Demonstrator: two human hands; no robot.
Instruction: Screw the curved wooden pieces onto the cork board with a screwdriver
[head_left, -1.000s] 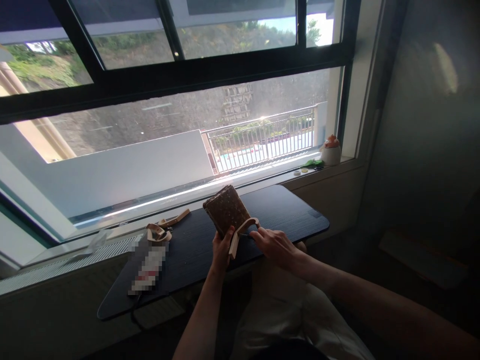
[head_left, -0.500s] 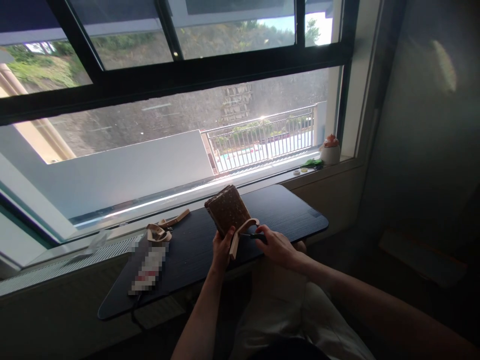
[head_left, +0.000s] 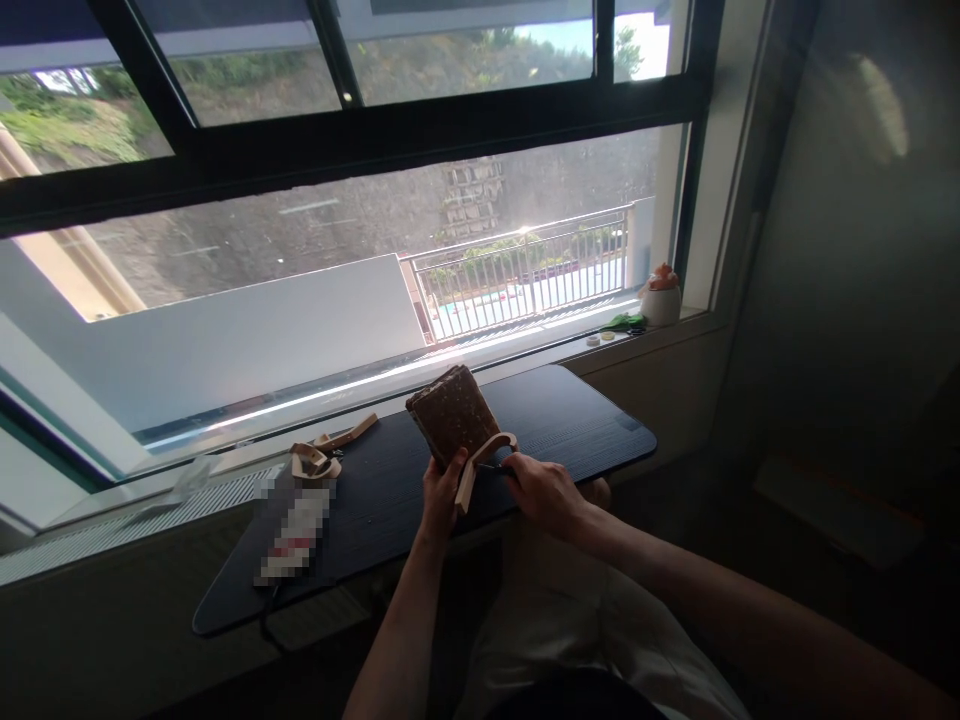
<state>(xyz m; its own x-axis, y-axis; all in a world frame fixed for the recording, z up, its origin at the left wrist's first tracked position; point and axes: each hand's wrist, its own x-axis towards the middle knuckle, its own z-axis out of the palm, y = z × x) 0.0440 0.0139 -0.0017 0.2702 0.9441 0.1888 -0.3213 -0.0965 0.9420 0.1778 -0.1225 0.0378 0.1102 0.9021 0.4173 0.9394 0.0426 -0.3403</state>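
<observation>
Above the table (head_left: 607, 425), right hand (head_left: 551, 490) grips dark tool (head_left: 490, 468), now covering more of it; left hand (head_left: 441, 492) still holds brown block (head_left: 454, 412) and tan strip (head_left: 466, 486).

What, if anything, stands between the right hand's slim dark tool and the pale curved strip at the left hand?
Nothing visible: the slim dark tool in the right hand reaches up to the pale curved strip; the speckled brown block lies beyond it.
</observation>
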